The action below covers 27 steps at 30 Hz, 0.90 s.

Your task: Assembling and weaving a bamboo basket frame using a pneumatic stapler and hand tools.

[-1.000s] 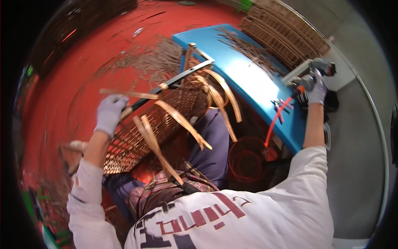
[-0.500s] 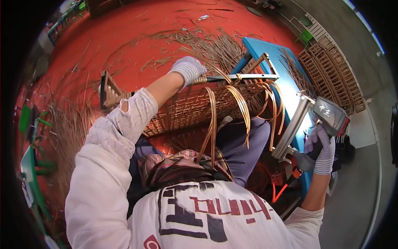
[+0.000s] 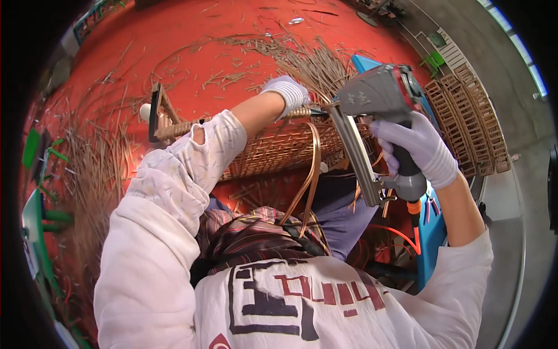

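My left hand (image 3: pixel 288 96), in a striped pale glove, is closed on the wrapped bar along the top of a woven wicker frame (image 3: pixel 273 148). The frame lies across my knees, brown and partly woven, with dark metal end pieces. Long loose rattan strands (image 3: pixel 315 160) hang from the bar toward my lap. My right hand (image 3: pixel 415 145), gloved too, grips the black handle of a grey air nail gun (image 3: pixel 378 93). The gun's nose reaches the bar just right of my left hand; whether it touches is unclear. The gun hides the frame's right end.
A blue table (image 3: pixel 433 247) stands to my right, with an orange air hose (image 3: pixel 407 235) beside it. Stacked brown wicker panels (image 3: pixel 468 119) lean beyond. Scattered rattan offcuts (image 3: pixel 308 61) cover parts of the red floor (image 3: pixel 192 43). Green stools (image 3: pixel 43 218) stand at far left.
My right hand has brought the nail gun up and left, from beside the table to the frame's bar. My left hand has shifted slightly right.
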Available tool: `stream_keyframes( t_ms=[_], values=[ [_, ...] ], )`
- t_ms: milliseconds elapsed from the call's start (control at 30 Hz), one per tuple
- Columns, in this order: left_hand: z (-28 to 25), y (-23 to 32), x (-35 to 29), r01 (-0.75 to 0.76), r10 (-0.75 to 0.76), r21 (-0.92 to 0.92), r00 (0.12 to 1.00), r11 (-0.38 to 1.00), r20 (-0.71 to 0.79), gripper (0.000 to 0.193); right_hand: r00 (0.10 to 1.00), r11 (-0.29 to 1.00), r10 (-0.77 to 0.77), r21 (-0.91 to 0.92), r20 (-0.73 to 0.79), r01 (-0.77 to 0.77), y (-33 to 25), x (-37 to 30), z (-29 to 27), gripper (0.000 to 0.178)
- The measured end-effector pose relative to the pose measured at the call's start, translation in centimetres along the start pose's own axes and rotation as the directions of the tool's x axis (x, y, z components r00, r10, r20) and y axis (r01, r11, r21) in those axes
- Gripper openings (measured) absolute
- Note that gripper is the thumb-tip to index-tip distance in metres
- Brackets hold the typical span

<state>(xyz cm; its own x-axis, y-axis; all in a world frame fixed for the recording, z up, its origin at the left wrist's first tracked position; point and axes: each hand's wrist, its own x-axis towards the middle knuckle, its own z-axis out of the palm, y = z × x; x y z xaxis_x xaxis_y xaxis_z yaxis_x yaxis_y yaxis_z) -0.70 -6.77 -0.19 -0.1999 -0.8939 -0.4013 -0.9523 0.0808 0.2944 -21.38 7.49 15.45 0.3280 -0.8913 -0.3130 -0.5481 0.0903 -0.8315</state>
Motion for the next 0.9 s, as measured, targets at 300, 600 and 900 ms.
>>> stream_keyframes(
  t_ms=[300,600,900],
  values=[
    [-0.1,0.1,-0.8,-0.023,0.023,-0.027,1.000,0.999,-0.021,0.043,0.994,0.990,0.108,-0.099,0.030,-0.105,-0.2,3.2,0.4,0.025],
    [-0.2,0.1,-0.8,-0.019,0.018,-0.058,1.000,0.998,-0.022,0.045,0.990,0.990,0.130,-0.064,0.048,-0.127,-0.7,3.6,0.7,0.030],
    [-0.1,0.0,-0.9,0.064,-0.069,-0.169,0.997,0.983,-0.022,0.045,0.993,0.988,0.110,-0.115,0.046,-0.104,-0.6,3.8,0.9,0.038]
  ],
)
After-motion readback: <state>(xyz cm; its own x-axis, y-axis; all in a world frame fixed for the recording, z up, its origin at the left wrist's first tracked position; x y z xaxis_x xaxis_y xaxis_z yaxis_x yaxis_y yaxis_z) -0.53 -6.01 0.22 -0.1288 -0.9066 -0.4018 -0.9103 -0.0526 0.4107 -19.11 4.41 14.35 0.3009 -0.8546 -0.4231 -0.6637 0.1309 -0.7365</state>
